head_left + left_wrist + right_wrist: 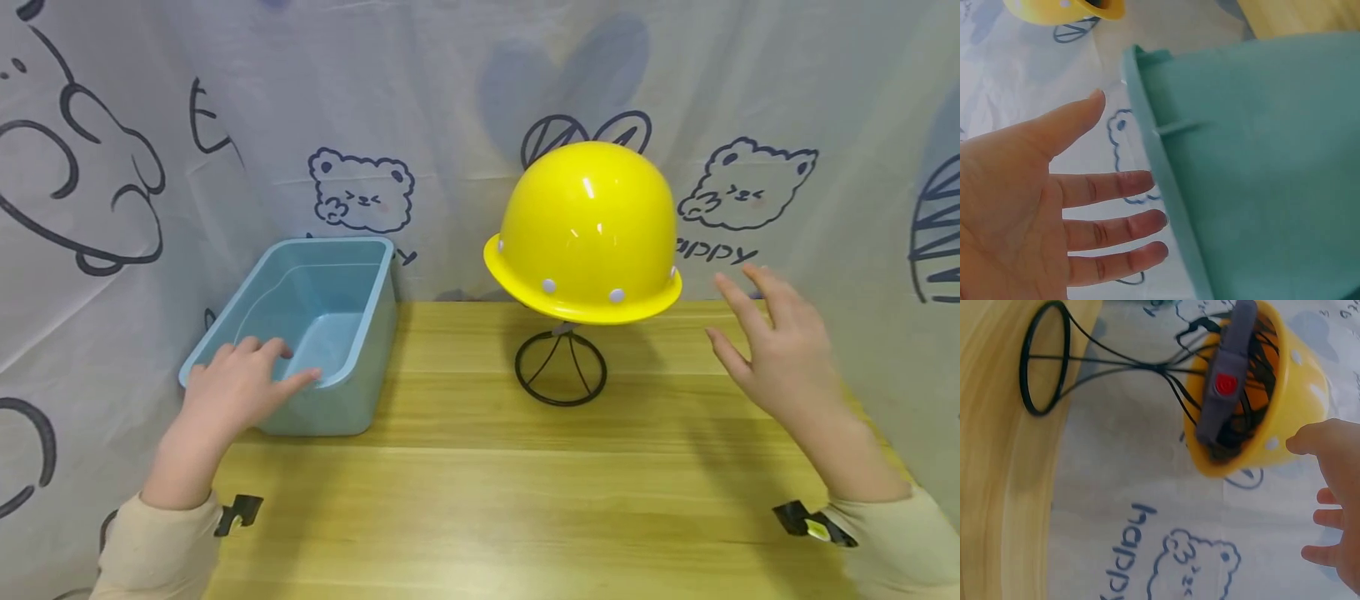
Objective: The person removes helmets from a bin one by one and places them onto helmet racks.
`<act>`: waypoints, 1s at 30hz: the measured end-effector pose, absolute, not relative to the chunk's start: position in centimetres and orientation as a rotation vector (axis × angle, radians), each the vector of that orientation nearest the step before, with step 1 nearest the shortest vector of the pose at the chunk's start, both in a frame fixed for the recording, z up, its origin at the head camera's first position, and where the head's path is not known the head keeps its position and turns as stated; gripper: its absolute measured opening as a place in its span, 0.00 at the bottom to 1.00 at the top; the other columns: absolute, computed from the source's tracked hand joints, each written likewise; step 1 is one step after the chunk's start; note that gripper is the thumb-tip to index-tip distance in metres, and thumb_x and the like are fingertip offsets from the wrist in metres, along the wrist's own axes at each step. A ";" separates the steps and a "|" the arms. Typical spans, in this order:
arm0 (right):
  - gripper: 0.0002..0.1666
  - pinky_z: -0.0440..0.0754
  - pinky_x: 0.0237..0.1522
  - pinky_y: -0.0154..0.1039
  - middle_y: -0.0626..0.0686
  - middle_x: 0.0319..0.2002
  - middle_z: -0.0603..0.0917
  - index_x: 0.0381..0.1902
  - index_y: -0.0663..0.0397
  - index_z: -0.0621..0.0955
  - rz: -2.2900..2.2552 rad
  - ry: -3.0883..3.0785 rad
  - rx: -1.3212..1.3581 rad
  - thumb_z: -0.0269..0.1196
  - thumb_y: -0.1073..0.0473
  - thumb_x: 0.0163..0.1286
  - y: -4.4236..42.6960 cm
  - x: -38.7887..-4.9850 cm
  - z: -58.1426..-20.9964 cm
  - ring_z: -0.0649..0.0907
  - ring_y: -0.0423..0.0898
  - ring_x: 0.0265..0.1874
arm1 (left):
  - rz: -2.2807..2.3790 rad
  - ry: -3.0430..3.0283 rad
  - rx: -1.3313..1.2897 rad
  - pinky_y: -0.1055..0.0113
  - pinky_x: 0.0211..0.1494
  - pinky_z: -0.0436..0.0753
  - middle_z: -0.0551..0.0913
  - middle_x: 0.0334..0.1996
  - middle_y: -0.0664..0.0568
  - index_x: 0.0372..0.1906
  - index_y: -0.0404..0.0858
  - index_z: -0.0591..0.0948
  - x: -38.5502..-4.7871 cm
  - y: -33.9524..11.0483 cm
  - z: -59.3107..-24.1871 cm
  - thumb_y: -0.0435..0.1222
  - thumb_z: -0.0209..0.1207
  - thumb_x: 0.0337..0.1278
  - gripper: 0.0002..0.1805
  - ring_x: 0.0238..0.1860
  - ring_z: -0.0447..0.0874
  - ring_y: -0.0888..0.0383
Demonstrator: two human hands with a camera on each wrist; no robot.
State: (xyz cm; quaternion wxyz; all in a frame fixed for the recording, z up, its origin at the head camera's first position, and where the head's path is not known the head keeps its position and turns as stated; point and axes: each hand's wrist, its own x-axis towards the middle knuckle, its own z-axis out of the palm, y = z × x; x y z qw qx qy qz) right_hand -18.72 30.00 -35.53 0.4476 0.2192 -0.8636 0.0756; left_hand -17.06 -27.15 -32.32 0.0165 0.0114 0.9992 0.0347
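Observation:
A yellow hard hat (588,233) sits on a black wire stand (561,403) towards the back of the table. From below, the right wrist view shows its grey headband (1225,378) with a red knob and dark straps. My right hand (787,350) is raised to the right of the hat, fingers spread and holding nothing. A light blue plastic bin (363,354) stands at the left. Over its near rim hovers my left hand (240,379), fingers loosely extended; in the left wrist view the fingertips come close to the rim, and whether they touch it I cannot tell.
The wooden table (480,500) runs back to a white curtain (450,100) printed with cartoon bears, which also hangs along both sides. Black straps show at both sleeve cuffs.

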 end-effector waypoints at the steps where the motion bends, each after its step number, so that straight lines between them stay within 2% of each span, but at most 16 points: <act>1: 0.38 0.75 0.53 0.67 0.68 0.63 0.73 0.66 0.53 0.73 0.181 -2.153 0.520 0.40 0.33 0.76 30.3 -18.6 -35.4 0.75 0.69 0.58 | 0.110 3.112 0.044 0.31 0.44 0.69 0.74 0.56 0.33 0.62 0.38 0.73 -17.1 -26.9 -32.1 0.80 0.35 0.49 0.55 0.54 0.69 0.30; 5: 0.40 0.74 0.57 0.66 0.69 0.63 0.72 0.68 0.53 0.71 0.187 -2.182 0.450 0.39 0.31 0.75 31.5 -18.4 -35.0 0.74 0.69 0.59 | 0.122 3.139 0.089 0.37 0.40 0.71 0.74 0.56 0.35 0.62 0.41 0.73 -17.4 -25.9 -31.3 0.79 0.35 0.51 0.52 0.54 0.70 0.32; 9: 0.43 0.70 0.63 0.63 0.68 0.63 0.72 0.67 0.53 0.72 0.276 -2.177 0.385 0.40 0.28 0.72 32.7 -18.0 -35.1 0.73 0.69 0.61 | 0.193 3.156 0.131 0.42 0.39 0.73 0.75 0.56 0.37 0.61 0.42 0.73 -17.6 -24.5 -30.5 0.75 0.39 0.56 0.46 0.54 0.71 0.34; 13: 0.46 0.65 0.69 0.61 0.68 0.65 0.70 0.67 0.54 0.71 0.364 -2.208 0.304 0.40 0.25 0.70 34.0 -17.2 -35.3 0.70 0.70 0.63 | 0.338 3.162 0.165 0.42 0.44 0.74 0.75 0.57 0.38 0.61 0.42 0.73 -17.9 -22.9 -30.1 0.71 0.42 0.60 0.41 0.57 0.69 0.35; 19: 0.52 0.59 0.71 0.63 0.68 0.69 0.65 0.69 0.54 0.68 0.437 -2.281 0.196 0.38 0.21 0.66 35.1 -16.1 -35.9 0.65 0.70 0.67 | 0.526 3.199 0.226 0.39 0.51 0.72 0.74 0.59 0.39 0.62 0.42 0.73 -18.6 -20.7 -30.2 0.67 0.44 0.63 0.38 0.60 0.68 0.35; 22: 0.46 0.56 0.71 0.64 0.68 0.70 0.63 0.71 0.54 0.66 0.471 -2.340 0.138 0.43 0.26 0.70 35.5 -15.7 -36.4 0.63 0.71 0.69 | 0.593 3.206 0.236 0.38 0.54 0.71 0.73 0.60 0.39 0.62 0.42 0.73 -19.1 -19.6 -30.7 0.66 0.46 0.63 0.37 0.62 0.67 0.35; 27: 0.35 0.51 0.71 0.67 0.68 0.72 0.59 0.74 0.53 0.61 0.498 -2.474 0.027 0.52 0.45 0.75 36.1 -15.3 -37.7 0.58 0.71 0.71 | 0.676 3.215 0.258 0.38 0.60 0.69 0.73 0.62 0.40 0.62 0.42 0.74 -20.1 -17.6 -31.9 0.62 0.50 0.65 0.33 0.64 0.67 0.35; 30: 0.36 0.52 0.70 0.68 0.68 0.72 0.58 0.75 0.52 0.59 0.473 -2.511 0.016 0.53 0.46 0.75 36.2 -15.3 -38.6 0.58 0.72 0.71 | 0.709 3.231 0.272 0.39 0.62 0.68 0.73 0.62 0.41 0.62 0.42 0.74 -20.6 -16.2 -32.8 0.61 0.51 0.65 0.32 0.64 0.67 0.37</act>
